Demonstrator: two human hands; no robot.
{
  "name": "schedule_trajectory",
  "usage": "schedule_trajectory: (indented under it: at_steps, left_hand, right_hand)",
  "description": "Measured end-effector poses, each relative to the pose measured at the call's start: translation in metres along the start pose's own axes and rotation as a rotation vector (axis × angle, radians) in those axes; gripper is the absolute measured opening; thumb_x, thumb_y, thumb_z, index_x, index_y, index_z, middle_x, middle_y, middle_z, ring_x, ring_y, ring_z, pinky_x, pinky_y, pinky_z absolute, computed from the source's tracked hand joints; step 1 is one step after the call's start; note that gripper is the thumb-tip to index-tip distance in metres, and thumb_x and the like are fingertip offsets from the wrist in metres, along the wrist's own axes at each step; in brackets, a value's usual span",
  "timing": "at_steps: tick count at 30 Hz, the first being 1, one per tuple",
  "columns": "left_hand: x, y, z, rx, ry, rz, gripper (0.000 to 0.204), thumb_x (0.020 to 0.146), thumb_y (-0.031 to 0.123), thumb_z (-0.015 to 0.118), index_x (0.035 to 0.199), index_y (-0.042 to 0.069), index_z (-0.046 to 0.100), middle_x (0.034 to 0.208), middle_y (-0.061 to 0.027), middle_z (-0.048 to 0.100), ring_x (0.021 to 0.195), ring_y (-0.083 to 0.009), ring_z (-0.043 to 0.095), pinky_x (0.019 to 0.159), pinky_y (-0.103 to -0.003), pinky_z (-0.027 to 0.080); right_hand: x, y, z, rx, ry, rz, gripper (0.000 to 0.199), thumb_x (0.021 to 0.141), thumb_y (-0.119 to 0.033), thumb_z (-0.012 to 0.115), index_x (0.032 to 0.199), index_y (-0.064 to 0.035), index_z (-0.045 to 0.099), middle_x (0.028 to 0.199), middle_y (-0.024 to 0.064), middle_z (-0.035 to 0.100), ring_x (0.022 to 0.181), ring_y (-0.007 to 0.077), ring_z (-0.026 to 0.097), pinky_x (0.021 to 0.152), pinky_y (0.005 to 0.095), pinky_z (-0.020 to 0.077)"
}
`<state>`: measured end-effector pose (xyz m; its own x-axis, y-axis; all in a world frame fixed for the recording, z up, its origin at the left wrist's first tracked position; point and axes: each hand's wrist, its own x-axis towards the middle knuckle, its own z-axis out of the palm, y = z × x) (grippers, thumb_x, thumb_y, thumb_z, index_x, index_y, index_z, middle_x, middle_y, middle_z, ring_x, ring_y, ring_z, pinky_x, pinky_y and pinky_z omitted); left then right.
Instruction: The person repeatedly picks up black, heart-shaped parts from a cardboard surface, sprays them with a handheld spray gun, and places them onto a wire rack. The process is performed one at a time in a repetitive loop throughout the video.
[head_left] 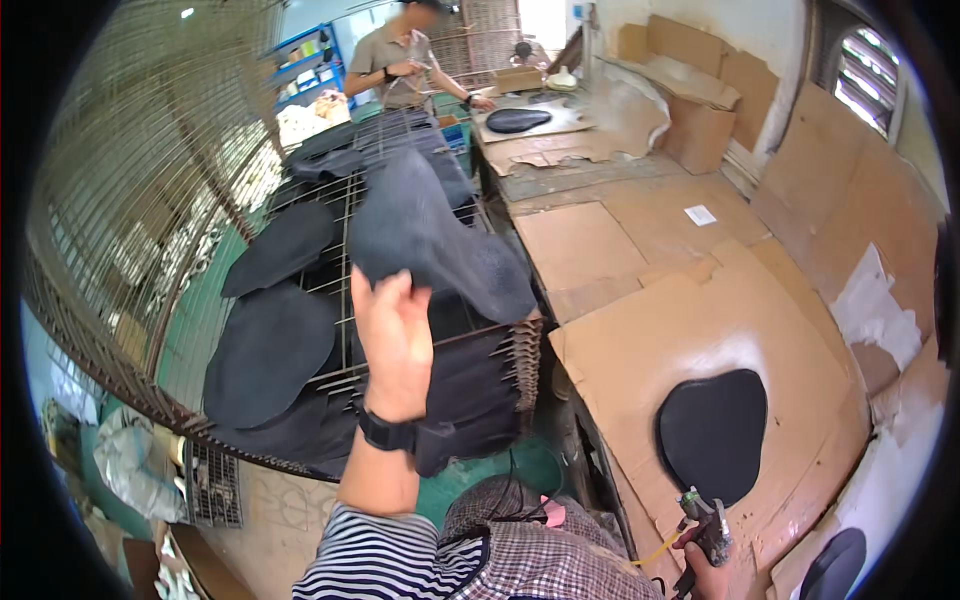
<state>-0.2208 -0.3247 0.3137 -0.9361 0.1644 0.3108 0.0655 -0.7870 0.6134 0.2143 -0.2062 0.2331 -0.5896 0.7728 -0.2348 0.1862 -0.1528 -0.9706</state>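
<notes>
- Workshop: cardboard-covered workbench [640, 250], with a wire rack [400, 190] to its left.
- Left hand [392, 335] pinches a dark flexible sheet [430, 235] above the rack.
- Right hand [708, 568], at the bench's near edge, grips what is probably a spray gun [708, 525], beside a black seat-shaped piece [713, 432].

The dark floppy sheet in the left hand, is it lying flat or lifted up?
Lifted up. The left hand pinches the dark sheet, which droops above the wire rack.
</notes>
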Motion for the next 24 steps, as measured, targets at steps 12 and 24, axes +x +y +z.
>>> schedule_trajectory:
  at_steps: [12, 24]
  left_hand:
    - [-0.054, -0.008, -0.076, 0.492, 0.361, 0.079, 0.068, 0.078, -0.011, 0.048, 0.138, 0.009, 0.023, 0.111, -0.0120, 0.049, 0.065, -0.0115, 0.053, 0.054, -0.023, 0.049]
    - [-0.032, 0.031, -0.085, 1.022, 0.306, -0.086, 0.021, 0.084, 0.019, 0.063, 0.091, -0.001, 0.065, 0.064, -0.0022, 0.057, 0.044, -0.0073, 0.049, 0.040, -0.019, 0.037]
  right_hand:
    - [0.012, 0.012, 0.006, -0.012, -0.069, 0.122, 0.029, 0.083, -0.001, 0.062, 0.111, -0.0063, 0.056, 0.102, 0.0024, 0.058, 0.092, 0.0100, 0.052, 0.074, 0.0208, 0.0407]
    - [-0.002, 0.060, -0.029, -0.131, -0.012, 0.450, 0.027, 0.085, -0.026, 0.065, 0.109, -0.0130, 0.061, 0.088, -0.0068, 0.059, 0.044, 0.0008, 0.028, 0.038, 0.0197, 0.0206]
